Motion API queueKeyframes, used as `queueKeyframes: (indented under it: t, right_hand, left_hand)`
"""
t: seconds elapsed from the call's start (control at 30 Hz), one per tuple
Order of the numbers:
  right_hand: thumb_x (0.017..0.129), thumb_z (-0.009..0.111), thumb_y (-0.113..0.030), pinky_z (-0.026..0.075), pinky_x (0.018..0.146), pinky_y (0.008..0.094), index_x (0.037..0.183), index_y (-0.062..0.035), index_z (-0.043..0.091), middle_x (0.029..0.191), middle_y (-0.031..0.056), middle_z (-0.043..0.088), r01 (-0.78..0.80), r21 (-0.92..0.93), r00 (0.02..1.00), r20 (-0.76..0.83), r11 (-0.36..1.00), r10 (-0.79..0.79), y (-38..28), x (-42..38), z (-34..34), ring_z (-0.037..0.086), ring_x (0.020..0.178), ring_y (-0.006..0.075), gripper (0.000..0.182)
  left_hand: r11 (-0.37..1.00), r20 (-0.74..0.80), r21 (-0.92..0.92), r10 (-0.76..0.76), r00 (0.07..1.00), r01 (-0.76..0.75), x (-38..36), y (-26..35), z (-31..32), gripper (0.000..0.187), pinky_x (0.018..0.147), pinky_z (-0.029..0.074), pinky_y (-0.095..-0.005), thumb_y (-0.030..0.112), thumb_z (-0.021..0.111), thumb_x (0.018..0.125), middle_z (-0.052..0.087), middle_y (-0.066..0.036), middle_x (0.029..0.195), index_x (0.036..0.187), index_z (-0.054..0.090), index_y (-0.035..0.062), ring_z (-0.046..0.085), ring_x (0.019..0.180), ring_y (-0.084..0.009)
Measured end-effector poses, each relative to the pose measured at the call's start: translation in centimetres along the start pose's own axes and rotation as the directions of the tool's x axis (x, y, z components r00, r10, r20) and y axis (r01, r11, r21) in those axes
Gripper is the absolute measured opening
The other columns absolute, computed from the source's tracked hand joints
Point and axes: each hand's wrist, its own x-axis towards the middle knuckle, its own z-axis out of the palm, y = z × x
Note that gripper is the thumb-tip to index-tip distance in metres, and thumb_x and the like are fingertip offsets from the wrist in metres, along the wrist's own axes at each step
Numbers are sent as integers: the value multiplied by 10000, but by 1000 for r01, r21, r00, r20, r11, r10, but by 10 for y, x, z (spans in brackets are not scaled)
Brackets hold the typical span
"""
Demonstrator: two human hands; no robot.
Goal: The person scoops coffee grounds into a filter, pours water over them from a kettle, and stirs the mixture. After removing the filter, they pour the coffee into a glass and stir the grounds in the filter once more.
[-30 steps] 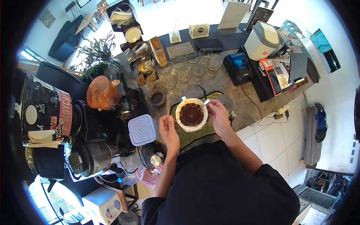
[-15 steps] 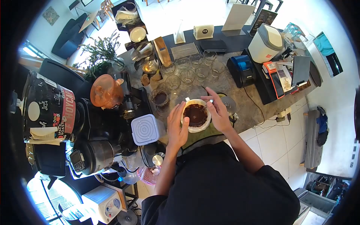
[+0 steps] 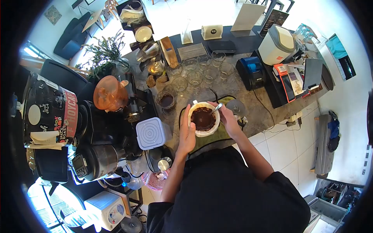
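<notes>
A white coffee dripper (image 3: pixel 194 104) lined with a paper filter holds dark wet coffee grounds (image 3: pixel 203 119). My left hand (image 3: pixel 187 134) is closed around the dripper's left side, its thumb at the rim. On the right side, my right hand (image 3: pixel 230 122) is closed, its fingers close against the rim, with a small metal spoon (image 3: pixel 217 108) at the thumb and forefinger. The spoon's lower end reaches inside the filter. Under the dripper lies a green mat (image 3: pixel 210 143) with a dark border; what directly supports the dripper is hidden.
A glass of dark liquid (image 3: pixel 167 101) stands left of the dripper, and several clear glasses (image 3: pixel 195 79) stand behind it. A lidded container (image 3: pixel 150 134), a grinder (image 3: pixel 110 93) with an orange hopper and a round grey disc (image 3: pixel 236 108) are nearby. A blue-black printer (image 3: pixel 250 73) sits at right.
My right hand's fingers, raised and spread before, have come down and closed beside the dripper's rim. The spoon now shows more clearly. My left hand wraps the dripper a little more closely.
</notes>
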Motion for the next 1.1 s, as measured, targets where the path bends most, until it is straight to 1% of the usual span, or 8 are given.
queueKeyframes:
  t: [0.17, 0.3, 0.37, 0.57, 0.63, 0.73, 0.93, 1.1]
  right_hand:
    - [1111, 330, -498, 396, 1126, 347, 1489, 17, 479, 1408, 114, 599, 4, -7, 998, -63, 1000, -5, 7, -1, 2, 561, 1296, 196, 655]
    - [1131, 335, -398, 429, 1097, 323, 1451, 46, 513, 1356, 113, 631, 60, -8, 996, -65, 998, -61, -2, 2, 5, 593, 1235, 173, 576]
    - [1129, 359, -388, 428, 1094, 320, 1431, 42, 540, 1331, 114, 647, 29, -33, 999, -12, 999, -29, 2, 2, 0, 602, 1218, 173, 556]
    - [1087, 512, -202, 464, 1025, 332, 1293, 30, 662, 1244, 126, 691, 14, -324, 984, -165, 946, -72, -1, -2, 0, 644, 1131, 203, 345]
    - [1034, 584, -151, 472, 1010, 338, 1209, 9, 717, 1266, 138, 684, 255, -645, 915, -79, 720, -396, -13, -5, 5, 649, 1136, 227, 272]
    - [939, 666, -79, 474, 1005, 362, 1105, 4, 752, 1262, 154, 671, 288, -798, 865, -19, 529, -501, -22, -10, 6, 638, 1148, 267, 204]
    - [850, 718, -70, 460, 1035, 455, 891, 7, 683, 1276, 149, 631, 329, -893, 831, 119, 307, -544, -41, -21, 10, 558, 1258, 369, 94]
    - [855, 701, -29, 450, 1021, 433, 878, 6, 657, 1294, 143, 623, 325, -872, 868, 122, 365, -481, -39, -28, 16, 523, 1300, 357, 61]
  left_hand:
    - [990, -43, -137, -43, 998, 37, -5, -16, 2, 740, 1220, 246, -406, 526, 301, 1094, 366, -214, 1595, 1579, 289, -32, 349, 1486, -300]
    - [969, -129, -241, -85, 988, 52, -5, -8, 9, 766, 1210, 264, -421, 558, 319, 1082, 383, -222, 1575, 1575, 299, -28, 361, 1472, -313]
    - [996, -45, 85, 12, 999, -8, -8, -15, 1, 762, 1207, 262, -465, 513, 453, 1053, 375, -255, 1569, 1569, 305, -29, 359, 1464, -392]
    - [984, -14, 177, 3, 1000, -1, -14, -20, -3, 1014, 1203, 275, -504, 611, 700, 866, 376, -263, 1567, 1570, 313, -9, 353, 1465, -419]
    - [981, 0, 195, 16, 1000, -15, -15, -24, -6, 1094, 1201, 280, -510, 654, 733, 805, 376, -262, 1568, 1573, 312, -1, 352, 1465, -421]
    - [970, 7, 243, 20, 1000, -22, -16, -26, -6, 1222, 1197, 292, -517, 724, 776, 700, 379, -254, 1572, 1575, 313, 7, 356, 1465, -424]
    - [943, -29, 331, 29, 999, -17, -24, -31, -10, 1297, 1192, 304, -519, 716, 827, 624, 415, -227, 1565, 1570, 308, -4, 375, 1455, -416]
    - [962, -69, 260, 106, 992, -84, -23, -23, -13, 1295, 1187, 309, -524, 661, 862, 620, 443, -216, 1553, 1571, 293, -10, 388, 1444, -413]
